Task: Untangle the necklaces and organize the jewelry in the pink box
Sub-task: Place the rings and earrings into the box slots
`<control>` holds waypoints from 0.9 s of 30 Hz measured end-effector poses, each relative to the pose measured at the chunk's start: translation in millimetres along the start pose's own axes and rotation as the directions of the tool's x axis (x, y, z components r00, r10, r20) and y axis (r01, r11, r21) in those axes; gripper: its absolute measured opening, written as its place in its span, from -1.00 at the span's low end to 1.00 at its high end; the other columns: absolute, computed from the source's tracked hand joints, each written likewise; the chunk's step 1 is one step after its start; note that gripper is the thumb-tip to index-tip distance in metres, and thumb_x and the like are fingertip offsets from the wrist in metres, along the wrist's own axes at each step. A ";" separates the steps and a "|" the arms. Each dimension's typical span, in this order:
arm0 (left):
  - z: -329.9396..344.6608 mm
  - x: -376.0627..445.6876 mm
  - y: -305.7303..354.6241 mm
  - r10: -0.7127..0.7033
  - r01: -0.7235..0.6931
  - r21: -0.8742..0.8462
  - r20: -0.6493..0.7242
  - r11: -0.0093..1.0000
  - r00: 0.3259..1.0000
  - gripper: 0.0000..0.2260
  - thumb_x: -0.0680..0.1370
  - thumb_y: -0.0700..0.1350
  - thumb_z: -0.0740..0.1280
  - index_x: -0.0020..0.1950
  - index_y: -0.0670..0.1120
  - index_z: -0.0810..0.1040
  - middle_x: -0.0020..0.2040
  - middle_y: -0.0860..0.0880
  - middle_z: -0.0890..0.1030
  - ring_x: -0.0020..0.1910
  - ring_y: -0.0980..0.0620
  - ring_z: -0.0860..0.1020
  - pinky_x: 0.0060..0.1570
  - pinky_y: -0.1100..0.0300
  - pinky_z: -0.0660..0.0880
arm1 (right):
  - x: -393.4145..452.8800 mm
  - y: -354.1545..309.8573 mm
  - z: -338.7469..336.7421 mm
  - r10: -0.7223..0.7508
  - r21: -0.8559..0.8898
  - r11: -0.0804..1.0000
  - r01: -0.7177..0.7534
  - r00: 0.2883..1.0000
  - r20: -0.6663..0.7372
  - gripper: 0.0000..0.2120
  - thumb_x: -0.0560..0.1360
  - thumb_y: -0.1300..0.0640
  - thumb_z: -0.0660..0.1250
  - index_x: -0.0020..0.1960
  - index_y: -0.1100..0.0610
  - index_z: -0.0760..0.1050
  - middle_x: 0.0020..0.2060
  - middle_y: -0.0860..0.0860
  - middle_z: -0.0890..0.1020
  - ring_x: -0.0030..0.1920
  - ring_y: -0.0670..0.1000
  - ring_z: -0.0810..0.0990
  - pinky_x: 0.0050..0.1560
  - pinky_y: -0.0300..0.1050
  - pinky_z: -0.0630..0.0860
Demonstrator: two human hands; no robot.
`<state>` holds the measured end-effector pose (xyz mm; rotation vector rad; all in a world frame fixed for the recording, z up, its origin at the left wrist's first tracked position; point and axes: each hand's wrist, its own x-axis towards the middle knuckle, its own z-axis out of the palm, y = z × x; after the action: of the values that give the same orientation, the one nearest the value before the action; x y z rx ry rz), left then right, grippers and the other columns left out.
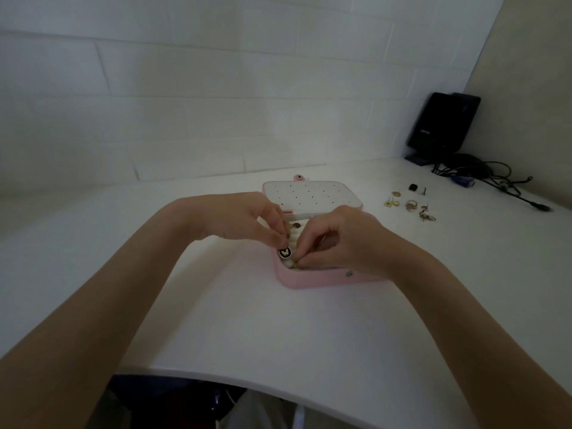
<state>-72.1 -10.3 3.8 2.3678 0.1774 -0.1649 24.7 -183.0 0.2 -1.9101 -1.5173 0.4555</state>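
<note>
Head cam: both hands, left (247,221) & right (337,239), pinch a black charm (284,252) and tiny gold bit (295,264) over pink box (309,278); go slow, tuck gently.

Right hand (343,239) hides most of pink box (312,278) interior. Gold bit at its fingertips too small to identify. Far-right loose jewelry (410,203) indistinct.
</note>
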 end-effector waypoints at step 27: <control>-24.3 21.0 -18.8 -0.034 0.038 0.025 -0.159 0.999 0.987 -0.85 0.45 0.01 0.39 -0.33 0.13 0.62 -0.03 -0.03 0.65 -0.01 0.03 0.57 0.08 0.13 0.44 | 64.2 22.7 -5.4 0.051 -0.071 0.996 -0.058 0.994 -0.097 -0.86 0.35 0.20 0.49 -0.24 -0.04 0.64 -0.47 -0.18 0.59 -0.41 -0.24 0.49 -0.31 -0.47 0.38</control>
<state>-53.1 21.7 4.8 2.4067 0.2957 0.0041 62.0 -125.9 -3.3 -2.0049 -1.4415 0.3313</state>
